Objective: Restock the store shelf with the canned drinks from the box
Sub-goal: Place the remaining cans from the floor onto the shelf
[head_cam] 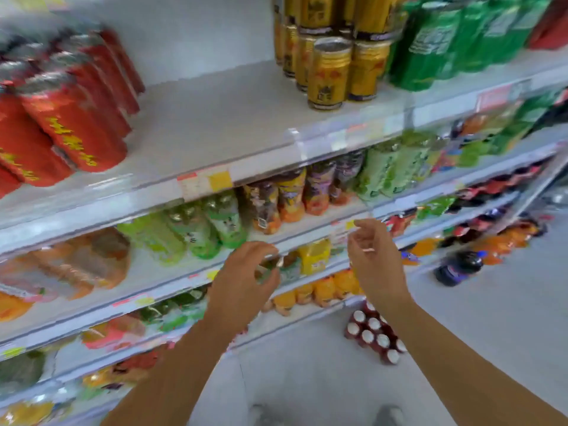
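Note:
The top shelf holds red cans at the left, gold cans stacked at the right and green cans beyond them, with a bare stretch between red and gold. My left hand and my right hand hang in front of the lower shelves, fingers loosely curled and apart, holding nothing. No box is in view. The picture is blurred.
Lower shelves carry green, orange and purple bottled drinks. A shrink-wrapped pack of red bottles with white caps stands on the grey floor by the shelf foot. A dark bottle sits low at the right.

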Demonstrator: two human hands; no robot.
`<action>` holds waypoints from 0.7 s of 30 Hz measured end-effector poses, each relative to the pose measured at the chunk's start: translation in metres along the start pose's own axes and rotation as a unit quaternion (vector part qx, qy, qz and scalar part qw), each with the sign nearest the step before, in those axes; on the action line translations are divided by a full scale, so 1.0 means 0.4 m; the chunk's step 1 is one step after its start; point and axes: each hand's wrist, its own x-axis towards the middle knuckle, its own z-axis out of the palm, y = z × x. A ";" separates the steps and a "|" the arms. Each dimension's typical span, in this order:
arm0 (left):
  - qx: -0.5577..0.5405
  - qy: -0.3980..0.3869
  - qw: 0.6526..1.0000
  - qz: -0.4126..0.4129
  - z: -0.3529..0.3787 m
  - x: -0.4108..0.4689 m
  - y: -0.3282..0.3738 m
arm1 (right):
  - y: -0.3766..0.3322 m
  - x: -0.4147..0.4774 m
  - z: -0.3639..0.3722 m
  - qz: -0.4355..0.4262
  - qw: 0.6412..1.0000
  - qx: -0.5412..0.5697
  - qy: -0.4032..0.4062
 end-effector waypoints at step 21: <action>0.005 -0.479 0.819 -0.315 1.289 -0.197 -0.079 | 1.370 -0.112 -0.405 0.493 0.850 -0.175 -0.068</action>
